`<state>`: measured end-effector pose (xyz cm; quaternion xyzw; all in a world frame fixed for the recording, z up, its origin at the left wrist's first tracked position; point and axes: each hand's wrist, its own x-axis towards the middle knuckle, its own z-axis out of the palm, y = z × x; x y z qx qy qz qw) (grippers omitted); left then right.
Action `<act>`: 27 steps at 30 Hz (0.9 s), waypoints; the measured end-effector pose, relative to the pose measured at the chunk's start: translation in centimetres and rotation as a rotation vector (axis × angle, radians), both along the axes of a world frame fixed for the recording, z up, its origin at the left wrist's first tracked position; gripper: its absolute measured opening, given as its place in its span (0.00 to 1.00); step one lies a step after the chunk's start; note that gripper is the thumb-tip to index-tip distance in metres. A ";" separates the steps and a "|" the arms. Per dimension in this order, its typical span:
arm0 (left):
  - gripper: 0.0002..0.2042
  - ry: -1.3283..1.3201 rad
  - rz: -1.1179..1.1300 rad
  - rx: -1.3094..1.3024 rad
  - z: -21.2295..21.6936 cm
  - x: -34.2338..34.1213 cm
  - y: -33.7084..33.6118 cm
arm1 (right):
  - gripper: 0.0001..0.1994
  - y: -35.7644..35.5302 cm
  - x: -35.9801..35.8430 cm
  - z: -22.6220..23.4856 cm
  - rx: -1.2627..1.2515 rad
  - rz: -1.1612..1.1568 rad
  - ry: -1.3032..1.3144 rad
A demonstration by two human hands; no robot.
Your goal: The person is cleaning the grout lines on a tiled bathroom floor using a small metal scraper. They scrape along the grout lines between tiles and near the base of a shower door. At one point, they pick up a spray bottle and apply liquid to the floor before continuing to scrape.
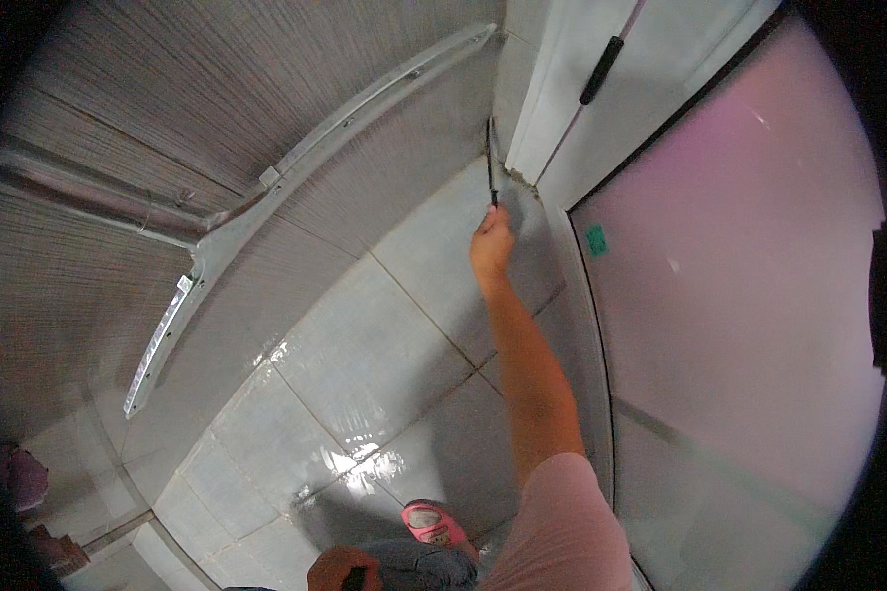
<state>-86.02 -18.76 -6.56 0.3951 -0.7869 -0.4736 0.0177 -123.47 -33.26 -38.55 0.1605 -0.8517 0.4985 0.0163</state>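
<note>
Down at the near edge, the left hand (337, 569) sits low by the knee, fingers clenched around something dark that is too cut off to name. Just beside it, a pink slipper (434, 523) stands on the wet tiled floor (365, 364), where pale grey tiles gleam with puddled water and dark grout lines run diagonally.

Up along the pink sleeve (562, 532), the arm stretches out toward the far corner of the floor. There the right hand (490, 243) has its fingers grasping a thin dark tool (491, 163). Its long axis runs nearly straight up the picture, away from the hand, its far end reaching into the corner seam where floor, wall and door frame meet.

To the left rises a ribbed grey wall (168, 118) with a metal rail (296, 167) across it. To the right stands a frosted glass door (739, 276) with a black handle (601, 69) above.
</note>
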 end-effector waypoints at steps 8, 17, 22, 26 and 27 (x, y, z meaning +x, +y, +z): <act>0.06 -0.019 -0.001 -0.091 -0.5 0.4 0.0 | 0.11 1.1 0.4 -1.3 -0.170 0.110 -0.621; 0.05 -0.077 0.136 0.038 -0.6 0.4 1.1 | 0.08 -2.1 -7.2 6.2 -1.183 0.117 -1.717; 0.06 -0.098 0.080 -0.025 -0.2 0.0 0.2 | 0.05 -3.7 -8.3 9.8 -1.536 0.022 -1.829; 0.07 -0.227 0.065 0.228 0.0 0.6 -0.3 | 0.05 -1.8 -10.1 8.6 -1.385 0.067 -1.864; 0.07 -0.255 0.067 0.284 -0.1 0.7 -0.3 | 0.05 -1.5 -11.3 8.6 -1.375 0.098 -1.891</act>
